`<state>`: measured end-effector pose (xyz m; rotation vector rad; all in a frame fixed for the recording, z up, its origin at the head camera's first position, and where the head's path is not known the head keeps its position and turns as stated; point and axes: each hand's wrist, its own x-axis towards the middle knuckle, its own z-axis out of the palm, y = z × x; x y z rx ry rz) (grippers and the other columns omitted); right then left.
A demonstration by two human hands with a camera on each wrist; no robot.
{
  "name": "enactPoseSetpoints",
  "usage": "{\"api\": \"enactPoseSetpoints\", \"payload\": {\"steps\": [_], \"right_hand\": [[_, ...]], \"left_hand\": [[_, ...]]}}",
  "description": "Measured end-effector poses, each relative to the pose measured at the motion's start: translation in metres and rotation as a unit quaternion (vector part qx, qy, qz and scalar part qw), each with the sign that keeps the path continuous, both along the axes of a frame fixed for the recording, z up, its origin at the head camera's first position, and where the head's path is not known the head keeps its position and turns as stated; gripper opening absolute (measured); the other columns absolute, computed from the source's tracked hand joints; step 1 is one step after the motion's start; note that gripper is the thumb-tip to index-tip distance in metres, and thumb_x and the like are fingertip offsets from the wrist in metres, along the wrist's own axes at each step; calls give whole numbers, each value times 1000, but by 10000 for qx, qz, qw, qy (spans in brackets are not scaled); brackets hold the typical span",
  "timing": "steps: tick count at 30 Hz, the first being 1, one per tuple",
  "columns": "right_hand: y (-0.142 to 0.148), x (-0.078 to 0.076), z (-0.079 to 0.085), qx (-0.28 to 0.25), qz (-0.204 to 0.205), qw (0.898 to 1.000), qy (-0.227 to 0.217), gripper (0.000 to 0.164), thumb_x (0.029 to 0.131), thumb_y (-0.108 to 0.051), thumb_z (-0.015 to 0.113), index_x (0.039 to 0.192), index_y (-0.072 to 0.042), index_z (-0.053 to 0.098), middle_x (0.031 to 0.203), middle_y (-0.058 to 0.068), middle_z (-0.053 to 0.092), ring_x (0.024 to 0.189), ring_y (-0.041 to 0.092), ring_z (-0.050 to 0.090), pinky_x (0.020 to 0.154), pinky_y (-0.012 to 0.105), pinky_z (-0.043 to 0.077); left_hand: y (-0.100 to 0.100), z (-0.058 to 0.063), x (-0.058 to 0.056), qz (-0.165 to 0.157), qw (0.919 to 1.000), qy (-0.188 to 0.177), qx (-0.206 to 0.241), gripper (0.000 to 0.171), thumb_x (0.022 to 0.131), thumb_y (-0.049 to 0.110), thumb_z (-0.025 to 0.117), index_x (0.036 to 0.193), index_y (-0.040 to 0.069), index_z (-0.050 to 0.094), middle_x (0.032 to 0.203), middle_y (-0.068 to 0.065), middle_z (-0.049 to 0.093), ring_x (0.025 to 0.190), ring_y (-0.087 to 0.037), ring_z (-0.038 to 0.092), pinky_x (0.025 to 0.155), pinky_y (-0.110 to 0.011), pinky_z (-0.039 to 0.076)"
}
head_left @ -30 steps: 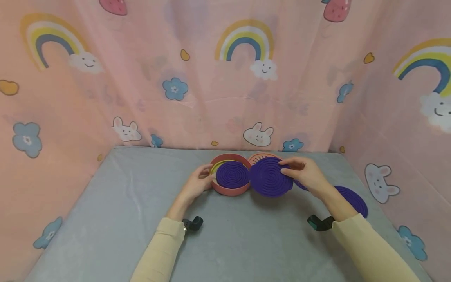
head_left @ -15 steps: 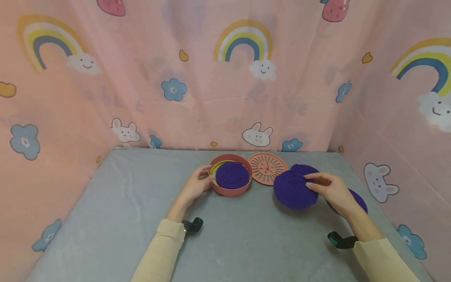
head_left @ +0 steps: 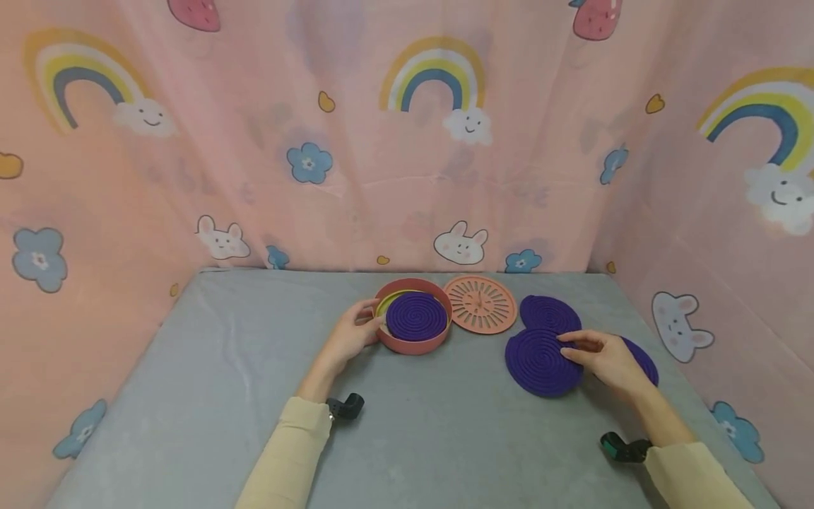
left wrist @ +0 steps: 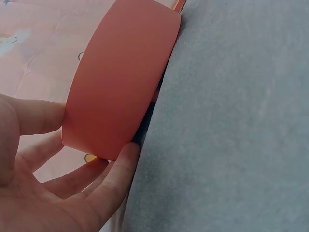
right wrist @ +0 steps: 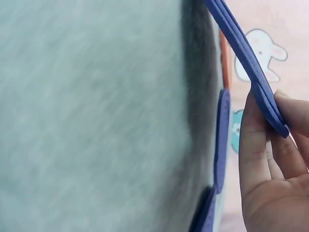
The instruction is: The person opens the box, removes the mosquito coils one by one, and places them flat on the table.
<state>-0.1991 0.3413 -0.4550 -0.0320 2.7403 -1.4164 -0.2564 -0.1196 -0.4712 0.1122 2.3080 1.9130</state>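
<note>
My right hand (head_left: 607, 364) pinches the right edge of a purple spiral-ribbed coaster (head_left: 540, 364) between thumb and fingers. In the right wrist view this coaster (right wrist: 246, 55) is tilted, its far end raised above the cloth. A second purple coaster (head_left: 550, 311) lies just behind it, and a third coaster (head_left: 644, 360) is partly hidden by my right hand. At centre, my left hand (head_left: 350, 332) grips the side of a round pink box (head_left: 413, 346), thumb at the rim and fingers low on the wall. Inside the box lie a purple coaster (head_left: 416, 317) and a yellow round piece (head_left: 389, 298), mostly covered.
A slotted pink disc (head_left: 481, 305) with a small central knob lies between the box and the purple coasters. Grey cloth (head_left: 432, 431) covers the table. Behind it and at both sides hangs a printed pink curtain (head_left: 381, 198).
My right hand has moved right and down with the purple coaster, away from the box, uncovering the slotted disc. My left hand stays on the box.
</note>
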Motion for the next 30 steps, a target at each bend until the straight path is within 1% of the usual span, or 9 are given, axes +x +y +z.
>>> {"api": "enactPoseSetpoints", "payload": {"steps": [7, 9, 11, 13, 15, 17, 20, 26, 30], "right_hand": [[8, 1, -5, 317, 97, 9994, -43, 43, 97, -27, 72, 129, 1, 66, 127, 24, 64, 96, 13, 58, 68, 26, 49], [10, 1, -5, 431, 196, 9989, -46, 41, 97, -25, 72, 128, 2, 67, 128, 26, 63, 106, 24, 61, 71, 25, 52], [11, 1, -6, 518, 257, 9983, -55, 39, 97, -23, 72, 127, 2, 67, 129, 27, 62, 114, 36, 59, 72, 24, 52], [12, 1, -5, 630, 318, 9975, -51, 39, 97, -21, 71, 127, 3, 67, 129, 29, 62, 118, 41, 57, 73, 23, 53], [13, 1, -5, 662, 306, 9973, -72, 39, 97, -20, 72, 127, 4, 66, 126, 27, 63, 112, 35, 60, 72, 23, 53], [14, 1, -4, 664, 298, 9973, -82, 39, 96, -18, 72, 127, 5, 66, 121, 25, 66, 102, 23, 63, 70, 25, 55], [17, 1, -3, 463, 326, 9983, -99, 38, 96, -15, 71, 126, 8, 64, 117, 24, 68, 90, 10, 65, 69, 27, 58], [24, -2, -2, 126, 442, 9989, -10, 36, 97, -8, 68, 124, 14, 61, 114, 28, 67, 87, 11, 68, 71, 32, 62], [27, -4, -1, 81, 496, 9987, -128, 36, 98, -6, 67, 125, 15, 60, 113, 27, 68, 88, 13, 68, 72, 33, 62]], "left_hand": [[0, -1, 0, 3, 10000, -16, -29, 49, 102, 20, 64, 148, 11, 51, 147, -23, 47, 133, -38, 52, 92, -43, 58], [0, -1, 0, 3, 10000, -23, -21, 49, 102, 19, 64, 148, 11, 51, 147, -23, 47, 133, -38, 52, 92, -43, 58], [0, 0, 0, 13, 10000, -35, 4, 48, 102, 19, 64, 148, 11, 51, 147, -23, 47, 133, -38, 52, 93, -43, 58], [0, 0, 0, 21, 10000, -23, 1, 48, 102, 18, 64, 147, 11, 52, 147, -23, 47, 133, -38, 52, 92, -42, 58], [0, 0, 0, 28, 10000, -31, 9, 47, 102, 18, 64, 147, 11, 52, 147, -23, 47, 133, -38, 52, 92, -42, 58], [0, 0, 0, 36, 10000, -29, 0, 47, 102, 18, 64, 147, 11, 52, 146, -23, 47, 133, -37, 52, 92, -42, 58], [0, 0, 0, 46, 10000, -18, 2, 47, 102, 18, 64, 147, 12, 52, 146, -23, 48, 132, -37, 53, 92, -42, 58], [0, -1, -1, 33, 10000, 6, 38, 47, 102, 17, 64, 147, 12, 52, 146, -23, 48, 131, -37, 54, 92, -42, 58], [0, 1, 0, 47, 10000, -22, 36, 47, 101, 18, 65, 147, 12, 53, 146, -23, 48, 132, -37, 53, 93, -42, 58]]}}
